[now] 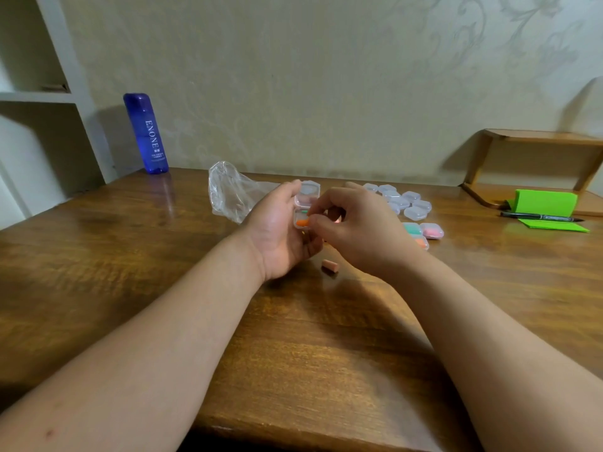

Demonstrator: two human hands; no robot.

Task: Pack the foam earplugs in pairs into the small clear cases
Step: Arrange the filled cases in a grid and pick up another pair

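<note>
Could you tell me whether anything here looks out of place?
One pink earplug lies alone on the table, nearer than the open case in the left hand, outside any case; the right hand pinches an orange earplug.

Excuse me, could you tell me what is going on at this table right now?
A person is packing earplugs. The left hand holds an open clear case, and the right hand pinches an orange earplug in it. A pink earplug lies loose on the table. Behind, empty cases wait beside a few filled cases.
</note>
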